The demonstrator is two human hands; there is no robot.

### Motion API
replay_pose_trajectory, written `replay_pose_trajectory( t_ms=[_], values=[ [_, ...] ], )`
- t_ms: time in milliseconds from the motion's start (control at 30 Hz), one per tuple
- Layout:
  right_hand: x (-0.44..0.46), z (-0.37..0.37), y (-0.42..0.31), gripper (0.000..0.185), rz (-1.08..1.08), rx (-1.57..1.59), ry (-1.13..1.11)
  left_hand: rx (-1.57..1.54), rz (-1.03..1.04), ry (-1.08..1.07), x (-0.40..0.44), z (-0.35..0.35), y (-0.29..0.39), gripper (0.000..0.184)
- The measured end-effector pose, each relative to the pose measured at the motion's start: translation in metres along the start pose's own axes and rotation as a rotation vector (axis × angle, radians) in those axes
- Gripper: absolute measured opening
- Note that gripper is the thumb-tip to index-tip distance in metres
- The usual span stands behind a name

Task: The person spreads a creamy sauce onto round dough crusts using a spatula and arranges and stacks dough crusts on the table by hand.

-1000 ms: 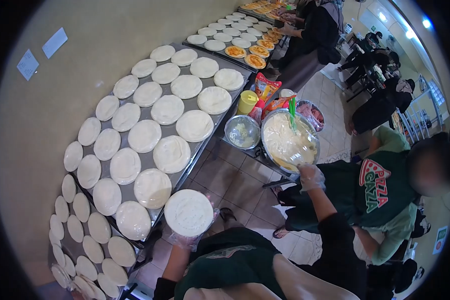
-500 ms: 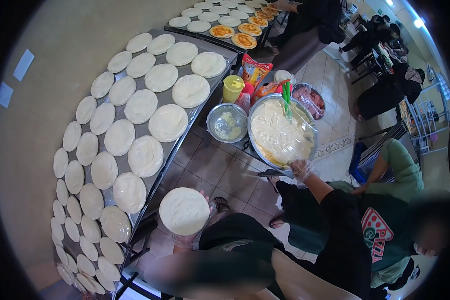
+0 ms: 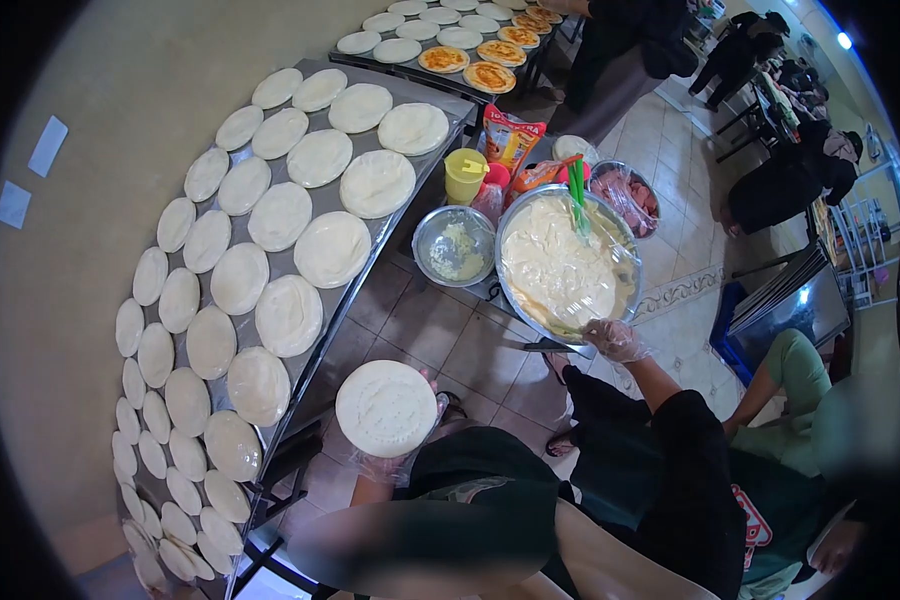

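A round flat dough base rests on my left hand, which wears a clear plastic glove; its fingertips show at the right edge of the dough. My right hand, also gloved in clear plastic, is closed at the lower rim of a large metal bowl. Creamy pale sauce fills that bowl, with a green-handled utensil standing in it. Whether my right fingers hold the rim or something in the bowl cannot be made out.
Many dough rounds lie on a long table at the left. Beside the large bowl are a smaller bowl, a yellow jug and a bowl of pink meat. A person in green stands close at the right.
The view has shifted over the last second. My left hand still bears the dough round, and my right hand stays at the bowl's rim. The person at the right has leaned lower.
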State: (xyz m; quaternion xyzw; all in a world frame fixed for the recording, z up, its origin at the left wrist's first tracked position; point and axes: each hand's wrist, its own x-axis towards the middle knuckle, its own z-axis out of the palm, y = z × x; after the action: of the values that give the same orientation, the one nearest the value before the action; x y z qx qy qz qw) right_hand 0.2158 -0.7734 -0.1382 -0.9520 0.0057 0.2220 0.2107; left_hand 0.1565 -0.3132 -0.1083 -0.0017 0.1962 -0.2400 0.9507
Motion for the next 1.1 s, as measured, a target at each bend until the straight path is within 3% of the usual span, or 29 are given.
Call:
replay_pose_trajectory(
  t_ms=[233,300,333,400,467,567,667,733,767,800,833,867,967,1033,1100],
  values=[
    [0.020,0.001,0.037,0.015,-0.085,0.118,0.023,-0.056,0.020,0.026,0.005,-0.008,-0.006,0.075],
    [0.023,-0.007,0.038,0.012,-0.073,0.421,-0.023,-0.046,-0.025,-0.013,0.013,-0.015,-0.005,0.074],
    [0.023,-0.010,0.037,0.012,-0.080,0.418,-0.029,-0.050,-0.015,-0.013,0.020,-0.019,-0.006,0.074],
    [0.020,-0.023,0.023,0.017,0.231,0.628,-0.104,-0.148,-0.107,-0.087,0.041,-0.022,-0.012,0.071],
    [0.014,-0.026,0.006,0.015,0.209,0.758,-0.120,-0.067,-0.097,-0.071,0.070,-0.029,-0.013,0.068],
    [0.006,-0.029,-0.026,0.011,0.107,1.057,-0.173,0.027,-0.073,-0.209,0.113,-0.030,-0.020,0.066],
    [-0.004,-0.021,-0.082,0.015,-0.114,0.988,-0.038,-0.073,-0.125,-0.310,0.137,-0.021,-0.023,0.063],
    [-0.008,-0.008,-0.121,0.018,-0.232,0.794,0.073,0.523,0.146,-0.284,0.144,-0.010,-0.028,0.064],
    [-0.018,-0.008,-0.147,0.021,-0.157,0.666,0.072,0.816,0.281,-0.255,0.144,-0.006,-0.028,0.065],
    [-0.021,0.011,-0.159,0.025,-0.404,0.369,0.324,0.815,0.299,-0.251,0.144,-0.006,-0.024,0.065],
    [-0.032,0.026,-0.175,0.031,-0.394,0.016,0.324,0.360,0.114,-0.265,0.148,-0.010,-0.017,0.068],
    [-0.038,0.042,-0.183,0.035,-0.598,0.201,0.393,-0.095,-0.072,-0.276,0.150,-0.014,-0.010,0.070],
    [-0.068,0.026,-0.226,0.033,-0.589,0.026,0.306,-0.101,0.007,-0.261,0.129,-0.020,0.007,0.071],
    [-0.075,0.003,-0.243,0.029,-0.622,0.360,0.055,-0.191,0.030,-0.286,0.117,-0.032,0.020,0.070],
    [-0.065,-0.004,-0.237,0.027,-0.590,0.507,-0.035,-0.135,0.068,-0.371,0.100,-0.019,0.028,0.070]
  ],
)
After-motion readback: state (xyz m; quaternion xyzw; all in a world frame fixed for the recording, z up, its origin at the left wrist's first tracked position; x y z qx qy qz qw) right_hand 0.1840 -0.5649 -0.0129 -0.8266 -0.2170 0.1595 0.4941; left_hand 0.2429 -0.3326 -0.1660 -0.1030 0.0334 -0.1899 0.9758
